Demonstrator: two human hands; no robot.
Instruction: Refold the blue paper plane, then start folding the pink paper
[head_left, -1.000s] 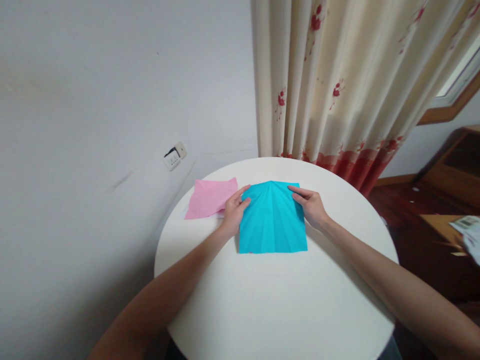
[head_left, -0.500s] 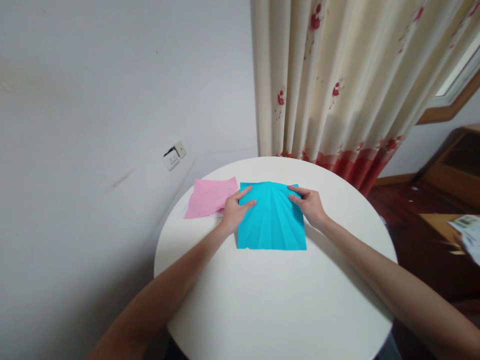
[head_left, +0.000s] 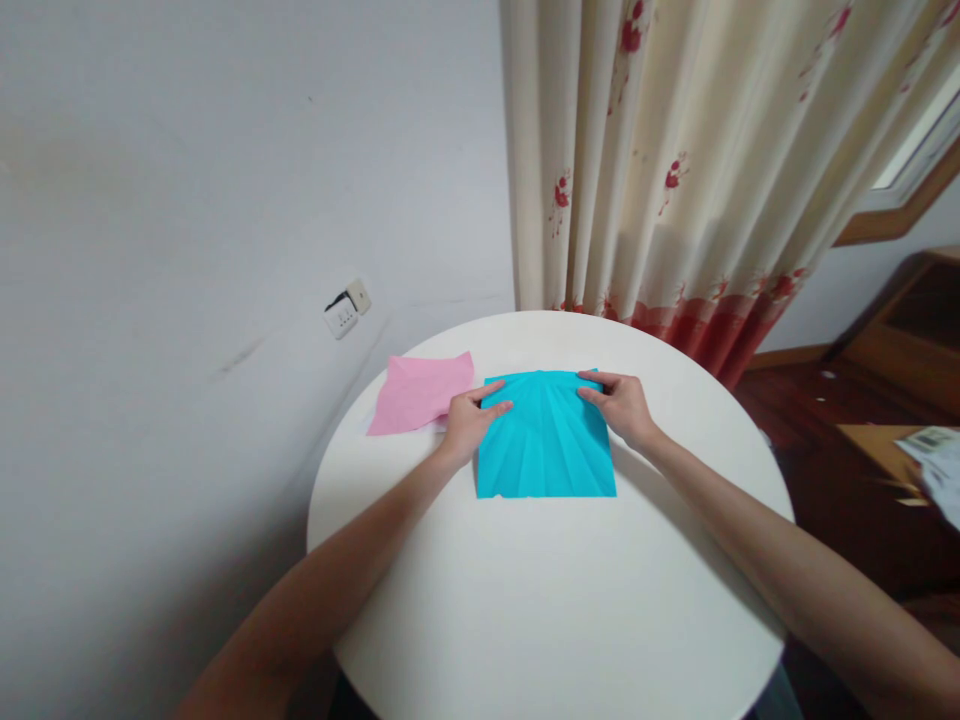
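Note:
A bright blue sheet of paper [head_left: 546, 445], marked with creases fanning down from its top middle, is in front of me between both hands. My left hand [head_left: 466, 422] grips its left side near the upper corner, thumb on top and some fingers hidden beneath. At the upper right corner, my right hand [head_left: 625, 405] pinches the paper, with the index finger along the far edge. The far edge bows slightly, and the near edge has small nicks at its left. A pink sheet of paper [head_left: 421, 390] lies to the left, just beyond my left hand.
Everything lies on a round white table [head_left: 555, 600]. A wall with a socket [head_left: 342, 318] rises on the left, and a floral curtain [head_left: 607, 180] hangs behind the table. On the right, papers [head_left: 934, 465] rest on a wooden surface low down.
The blue paper's far edge has come slightly toward me at the upper left and middle, and looks flatter. Both hands keep their hold, almost in the same place.

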